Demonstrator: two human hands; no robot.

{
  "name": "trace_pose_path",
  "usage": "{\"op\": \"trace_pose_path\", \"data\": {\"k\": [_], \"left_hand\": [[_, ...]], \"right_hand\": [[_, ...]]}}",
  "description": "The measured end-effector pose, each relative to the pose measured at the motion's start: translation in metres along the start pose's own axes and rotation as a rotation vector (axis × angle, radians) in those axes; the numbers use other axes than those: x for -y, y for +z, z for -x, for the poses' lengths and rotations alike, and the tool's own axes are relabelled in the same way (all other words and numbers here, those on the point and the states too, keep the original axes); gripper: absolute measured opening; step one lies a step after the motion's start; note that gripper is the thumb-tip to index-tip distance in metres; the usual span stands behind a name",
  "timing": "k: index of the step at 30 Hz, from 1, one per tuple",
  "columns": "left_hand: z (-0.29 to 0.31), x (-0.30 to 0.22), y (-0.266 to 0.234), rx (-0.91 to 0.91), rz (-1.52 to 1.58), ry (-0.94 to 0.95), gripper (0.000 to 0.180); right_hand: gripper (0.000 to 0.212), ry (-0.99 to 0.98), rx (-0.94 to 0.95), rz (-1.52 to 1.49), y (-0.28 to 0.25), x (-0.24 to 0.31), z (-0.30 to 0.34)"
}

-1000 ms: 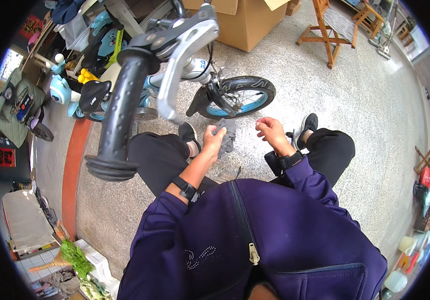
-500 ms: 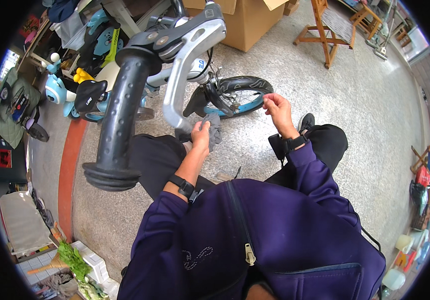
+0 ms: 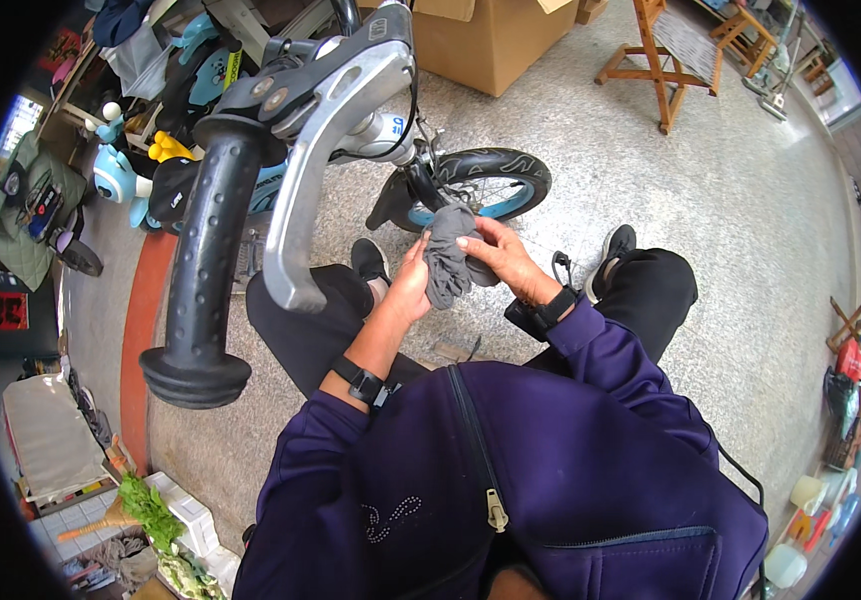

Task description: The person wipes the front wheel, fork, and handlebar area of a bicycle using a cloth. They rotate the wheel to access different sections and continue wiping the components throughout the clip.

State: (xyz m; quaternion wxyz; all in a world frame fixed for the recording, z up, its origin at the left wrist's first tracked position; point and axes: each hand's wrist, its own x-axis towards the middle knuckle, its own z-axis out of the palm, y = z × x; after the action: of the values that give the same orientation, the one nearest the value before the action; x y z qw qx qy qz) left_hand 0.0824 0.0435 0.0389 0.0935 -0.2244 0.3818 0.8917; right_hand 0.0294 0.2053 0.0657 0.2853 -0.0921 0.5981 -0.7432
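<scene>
A crumpled grey cloth [image 3: 449, 262] is held between my two hands, over the floor and in front of the bicycle's wheel. My left hand [image 3: 412, 286] grips its left side, the fingers partly hidden behind the folds. From the right, my right hand [image 3: 506, 262] closes on the cloth with the thumb lying on top. Beyond them stands a small bicycle's front wheel [image 3: 498, 185] with a black tyre and blue rim. Its black handlebar grip [image 3: 215, 260] and silver brake lever [image 3: 325, 150] loom close at the left.
A cardboard box [image 3: 490, 45] stands behind the wheel, with a wooden folding chair [image 3: 665, 60] to its right. Toy vehicles [image 3: 115, 175] are at the left. Leafy greens [image 3: 150, 512] lie at the lower left beside a white foam box [image 3: 190, 520]. Bags and containers line the right edge.
My right hand has come left and down and taken hold of the cloth, which my left hand held alone before. The handlebar grip and brake lever appear shifted left in view.
</scene>
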Motion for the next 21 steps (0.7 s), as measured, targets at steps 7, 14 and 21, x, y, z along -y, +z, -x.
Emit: {"op": "trace_pose_path", "data": {"k": [7,14,21], "left_hand": [[-0.008,-0.006,-0.012,-0.285,-0.106,0.179,0.031],[0.004,-0.024,-0.005,0.005,-0.052,0.116,0.038],[0.011,-0.013,0.005,0.071,-0.356,0.191,0.032]], "right_hand": [[0.008,0.011,-0.210,-0.059,-0.023,-0.016,-0.018],[0.044,-0.057,-0.112,0.104,-0.016,-0.004,-0.013],[0.055,0.057,0.001,0.212,0.003,-0.008,0.004]]}}
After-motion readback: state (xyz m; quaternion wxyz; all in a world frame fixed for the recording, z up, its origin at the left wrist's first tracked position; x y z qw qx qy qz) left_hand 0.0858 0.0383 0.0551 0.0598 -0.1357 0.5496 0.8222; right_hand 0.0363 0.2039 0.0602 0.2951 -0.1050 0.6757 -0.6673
